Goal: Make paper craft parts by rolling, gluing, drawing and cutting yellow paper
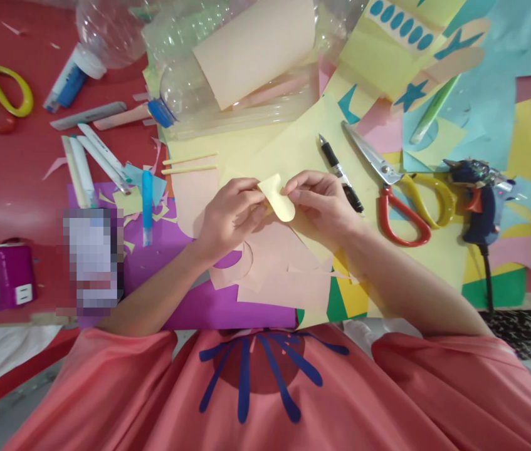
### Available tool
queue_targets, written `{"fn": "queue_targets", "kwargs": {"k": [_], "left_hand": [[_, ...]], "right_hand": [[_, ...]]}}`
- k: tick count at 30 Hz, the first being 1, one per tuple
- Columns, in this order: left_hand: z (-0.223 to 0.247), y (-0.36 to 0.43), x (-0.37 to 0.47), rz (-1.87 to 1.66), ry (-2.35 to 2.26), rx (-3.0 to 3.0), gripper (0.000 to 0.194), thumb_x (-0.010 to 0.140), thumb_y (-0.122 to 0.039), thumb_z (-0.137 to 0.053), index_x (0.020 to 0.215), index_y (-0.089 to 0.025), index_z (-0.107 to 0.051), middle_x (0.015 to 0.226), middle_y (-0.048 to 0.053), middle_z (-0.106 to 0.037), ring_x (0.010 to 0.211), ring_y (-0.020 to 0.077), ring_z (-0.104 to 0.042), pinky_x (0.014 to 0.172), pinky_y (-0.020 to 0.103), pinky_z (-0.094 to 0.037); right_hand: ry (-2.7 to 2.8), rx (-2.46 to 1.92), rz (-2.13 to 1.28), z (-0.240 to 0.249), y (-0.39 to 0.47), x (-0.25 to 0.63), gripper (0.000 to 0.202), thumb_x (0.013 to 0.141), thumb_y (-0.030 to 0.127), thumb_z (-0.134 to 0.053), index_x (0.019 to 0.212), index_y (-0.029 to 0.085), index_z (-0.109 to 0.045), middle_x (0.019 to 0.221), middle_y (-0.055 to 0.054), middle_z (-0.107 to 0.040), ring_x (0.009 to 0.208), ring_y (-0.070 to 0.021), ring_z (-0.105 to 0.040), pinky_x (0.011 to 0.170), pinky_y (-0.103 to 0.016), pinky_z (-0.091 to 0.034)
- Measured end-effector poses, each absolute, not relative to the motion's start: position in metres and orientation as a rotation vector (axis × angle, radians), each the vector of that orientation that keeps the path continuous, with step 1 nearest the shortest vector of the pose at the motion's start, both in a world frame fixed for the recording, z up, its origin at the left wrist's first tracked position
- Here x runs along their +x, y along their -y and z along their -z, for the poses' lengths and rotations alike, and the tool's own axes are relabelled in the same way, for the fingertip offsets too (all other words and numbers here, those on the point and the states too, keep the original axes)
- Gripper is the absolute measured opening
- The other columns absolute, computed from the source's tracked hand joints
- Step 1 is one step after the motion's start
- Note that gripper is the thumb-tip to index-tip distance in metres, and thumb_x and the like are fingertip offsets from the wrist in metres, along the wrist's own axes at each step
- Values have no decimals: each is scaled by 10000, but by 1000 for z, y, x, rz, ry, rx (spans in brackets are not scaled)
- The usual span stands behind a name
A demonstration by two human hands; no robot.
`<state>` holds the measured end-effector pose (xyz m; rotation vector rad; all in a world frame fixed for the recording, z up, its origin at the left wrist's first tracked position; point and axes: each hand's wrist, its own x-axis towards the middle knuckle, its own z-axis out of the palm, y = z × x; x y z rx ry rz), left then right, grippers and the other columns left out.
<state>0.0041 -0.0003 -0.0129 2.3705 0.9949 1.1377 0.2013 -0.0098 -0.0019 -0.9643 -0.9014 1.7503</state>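
A small pale yellow paper piece (pixel 280 202) with a rounded lower end is held between both hands above the paper-covered table. The fingers of my left hand (pixel 234 216) pinch its left edge. On its right, the thumb and forefinger of my right hand (pixel 319 203) grip the upper edge, where the paper curls. Beneath the hands lie a yellow sheet (pixel 288 147) and a peach sheet (pixel 284 275). A black pen (pixel 340 172) rests just beyond my right hand. Two thin yellow strips (pixel 190 164) lie above my left hand.
Scissors (pixel 387 175) and a dark blue glue gun (pixel 484 207) lie on the right. Clear plastic bottles (pixel 190 88) fill the back. Markers (pixel 100 156), a blurred phone (pixel 91 260), a purple box (pixel 2 275) and other scissors (pixel 15 88) are on the left.
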Motion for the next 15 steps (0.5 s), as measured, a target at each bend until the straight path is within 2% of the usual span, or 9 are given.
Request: {"fn": "queue_targets", "kwargs": {"k": [7,11,15], "left_hand": [[16,0,3,-1189,-1092,2544,159,942,-367,-553,865,-290,-669,1197,-8,-704,937,174,-613,829,372,-467],[16,3,4,-1249,-1121,2575,64,904,-328,-624,925,-323,-684,1059,-41,-751,921,189,-595,844,386,-423],[14,1,3,-1227,-1064,2527,145,932,-253,-579,999,-310,-694,935,-26,-740,872,151,-627,809,335,-457]], "right_hand": [[893,-957,-1843,1,10,202,68,765,258,-713,784,196,-734,612,19,-628,545,-99,-590,562,-269,-554],[903,-939,-1867,3,8,201,103,761,281,-713,804,187,-713,578,26,-603,557,-123,-620,585,-304,-582],[979,-906,-1770,6,6,201,182,838,366,-643,914,201,-655,631,36,-587,538,-98,-561,593,-295,-573]]}}
